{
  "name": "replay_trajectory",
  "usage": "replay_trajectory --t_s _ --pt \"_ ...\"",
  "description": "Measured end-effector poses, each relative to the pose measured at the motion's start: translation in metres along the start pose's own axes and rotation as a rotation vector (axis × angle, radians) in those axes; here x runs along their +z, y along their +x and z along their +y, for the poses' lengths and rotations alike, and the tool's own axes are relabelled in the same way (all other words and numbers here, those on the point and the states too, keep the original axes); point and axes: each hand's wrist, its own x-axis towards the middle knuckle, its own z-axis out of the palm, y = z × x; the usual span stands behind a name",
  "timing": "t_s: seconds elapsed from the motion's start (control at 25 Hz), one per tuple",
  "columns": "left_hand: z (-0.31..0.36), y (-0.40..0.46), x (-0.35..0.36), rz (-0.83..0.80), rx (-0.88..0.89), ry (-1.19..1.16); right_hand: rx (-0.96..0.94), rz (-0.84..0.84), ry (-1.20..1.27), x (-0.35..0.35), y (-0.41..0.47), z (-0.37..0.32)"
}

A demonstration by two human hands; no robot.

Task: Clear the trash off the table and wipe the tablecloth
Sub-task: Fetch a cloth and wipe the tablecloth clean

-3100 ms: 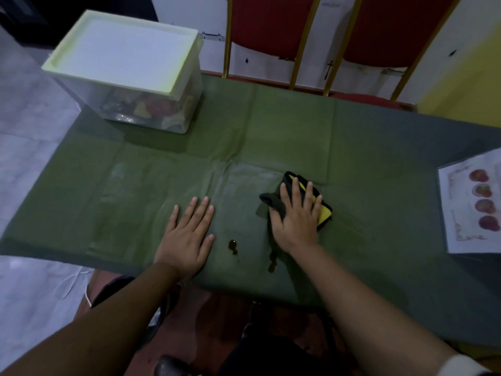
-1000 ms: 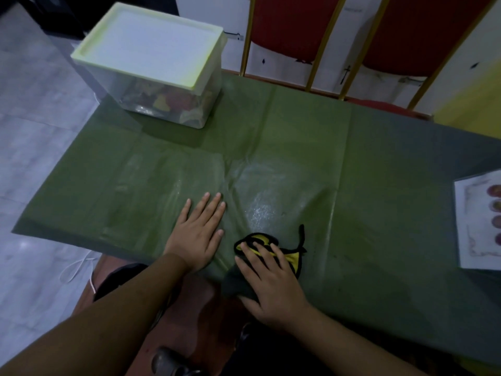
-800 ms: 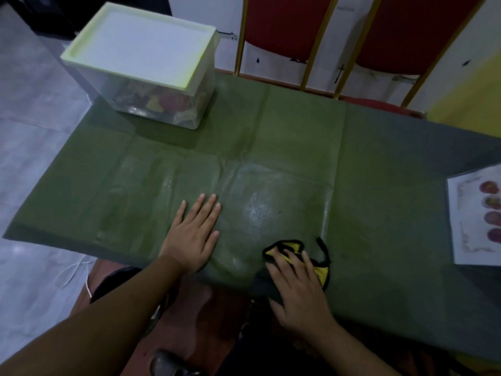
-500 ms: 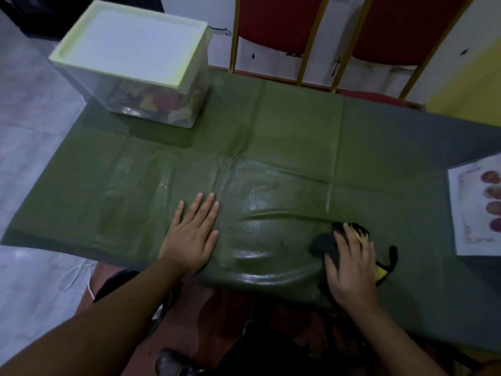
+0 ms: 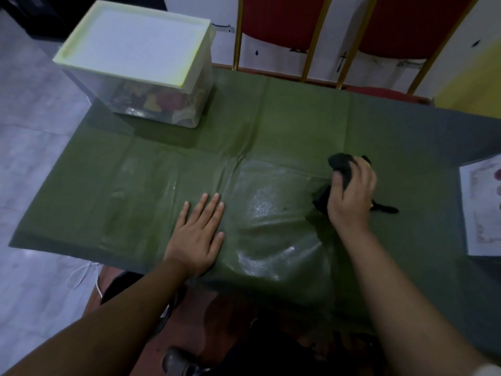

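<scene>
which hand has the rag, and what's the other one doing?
The right hand grips the black rag, fingers curled round it. The left hand lies flat with straight fingers on the green tablecloth, holding nothing.

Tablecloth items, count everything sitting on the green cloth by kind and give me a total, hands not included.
Lidded clear storage box: 1
Dark wiping cloth: 1, bunched in the right hand
Printed paper sheet: 1, at the right edge
Total: 3 on the green tablecloth. The left hand lies flat on it.
</scene>
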Motion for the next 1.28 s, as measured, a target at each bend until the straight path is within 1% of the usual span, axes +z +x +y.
replay_trajectory --t_s 0.04,0.12,0.16,0.2,0.44,0.68,0.96,1.2,1.28 --pt "0.0 0.0 0.0 0.004 0.0 -0.009 -0.056 -0.123 -0.087 0.005 0.005 0.0" --pt "0.0 0.0 0.0 0.003 0.001 -0.004 -0.168 -0.363 -0.34 0.019 0.003 0.005" --pt "0.0 0.0 0.0 0.004 0.001 0.002 -0.209 -0.419 -0.435 0.023 -0.001 0.01" --pt "0.0 0.001 0.0 0.004 0.0 0.004 -0.233 -0.442 -0.485 0.023 -0.005 0.014" --pt "0.001 0.001 -0.001 0.005 -0.01 0.005 -0.272 -0.46 -0.514 0.004 -0.026 0.022" --pt "0.001 0.0 0.0 0.014 -0.003 -0.005 -0.26 -0.5 -0.537 -0.016 -0.057 0.032" --pt "0.0 0.001 0.001 0.01 -0.001 0.015 -0.243 -0.481 -0.451 -0.03 -0.098 0.034" --pt "0.001 0.001 0.0 0.016 0.002 0.021 -0.323 -0.528 -0.363 -0.045 -0.137 0.042" --pt "0.001 0.0 0.0 0.018 0.005 0.019 -0.359 -0.54 -0.293 -0.051 -0.151 0.045"
